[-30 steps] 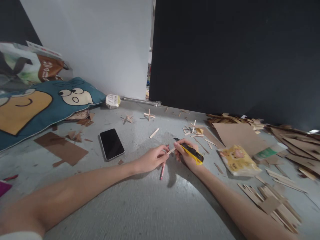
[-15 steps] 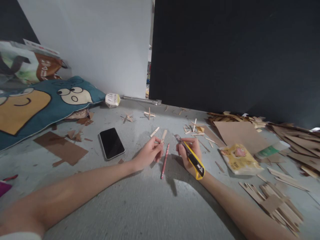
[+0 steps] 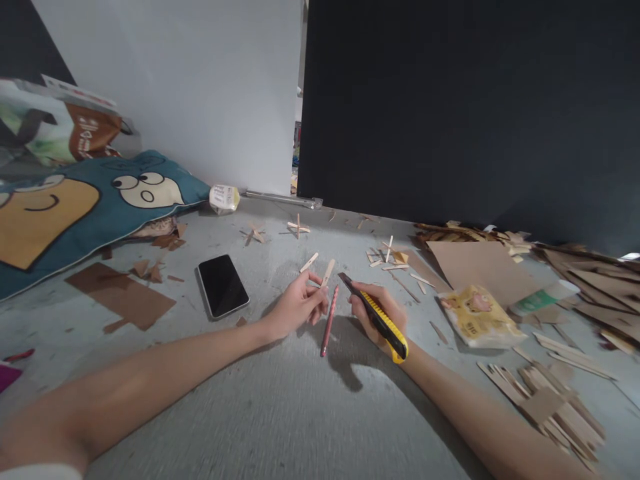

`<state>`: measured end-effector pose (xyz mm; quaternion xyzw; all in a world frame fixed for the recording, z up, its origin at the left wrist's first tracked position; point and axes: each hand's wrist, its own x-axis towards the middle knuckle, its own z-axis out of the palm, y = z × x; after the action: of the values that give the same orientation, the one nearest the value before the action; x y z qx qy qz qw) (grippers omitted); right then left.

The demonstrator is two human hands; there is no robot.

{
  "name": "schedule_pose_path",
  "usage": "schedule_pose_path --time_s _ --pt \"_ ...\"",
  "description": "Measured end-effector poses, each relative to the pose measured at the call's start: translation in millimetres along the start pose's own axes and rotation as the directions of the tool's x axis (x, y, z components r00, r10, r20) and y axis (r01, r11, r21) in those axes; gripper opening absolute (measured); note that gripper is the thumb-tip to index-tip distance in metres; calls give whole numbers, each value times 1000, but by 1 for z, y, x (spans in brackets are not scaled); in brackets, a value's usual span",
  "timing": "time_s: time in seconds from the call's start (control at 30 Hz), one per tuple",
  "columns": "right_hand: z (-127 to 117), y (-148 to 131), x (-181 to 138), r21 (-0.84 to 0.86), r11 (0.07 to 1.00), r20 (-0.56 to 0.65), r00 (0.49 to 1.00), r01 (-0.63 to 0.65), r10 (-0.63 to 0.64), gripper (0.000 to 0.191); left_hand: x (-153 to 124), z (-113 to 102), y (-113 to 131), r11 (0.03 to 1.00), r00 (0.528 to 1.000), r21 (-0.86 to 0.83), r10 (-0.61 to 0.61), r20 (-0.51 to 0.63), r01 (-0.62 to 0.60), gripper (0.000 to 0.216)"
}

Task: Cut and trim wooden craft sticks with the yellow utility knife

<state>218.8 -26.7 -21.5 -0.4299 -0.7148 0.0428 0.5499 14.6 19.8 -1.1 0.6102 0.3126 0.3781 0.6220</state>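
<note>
Drawing the left hand (image 3: 300, 303) back from the right hand (image 3: 394, 308) since a second ago, and turning the wooden stick (image 3: 329, 272) from pointing rightward to pointing away. Uncovering the red pencil (image 3: 330, 321), now lying in full sight on the grey table (image 3: 240, 420) between both hands. Pinching the stick in the left fingertips; gripping a yellow-and-black utility knife (image 3: 383, 320) in the right, aiming its blade toward the stick without touching. Probably pausing from cutting, judging by that gap. Passing to containers: noticing a yellow packet (image 3: 477, 315) and, beside it, a green-and-white tube (image 3: 543, 299) at right, plus a printed bag (image 3: 93, 130) at far left; not making out any contents.
</note>
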Motion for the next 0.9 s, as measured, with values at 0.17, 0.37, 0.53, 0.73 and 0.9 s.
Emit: schedule_pose_path --time_s 0.17,0.37,0.53,0.73,0.9 --pt "-2 -1 3 -53 997 10 999 -51 51 17 -1 0 0 999 999 -32 17 38 -16 51" --pt "3 5 13 -21 999 -31 999 33 -34 21 6 -4 -4 988 998 -157 -1 60 10 33" --pt "12 10 11 68 997 33 998 -48 46 21 11 -11 -6 946 988 -316 -29 150 76 24" --pt "16 -10 13 148 985 186 981 -90 62 21 6 -12 -6 969 944 -207 -62 323 134 16" --pt "19 -24 12 182 975 174 980 -130 98 18 4 -8 -8 994 943 -81 -46 329 77 29"
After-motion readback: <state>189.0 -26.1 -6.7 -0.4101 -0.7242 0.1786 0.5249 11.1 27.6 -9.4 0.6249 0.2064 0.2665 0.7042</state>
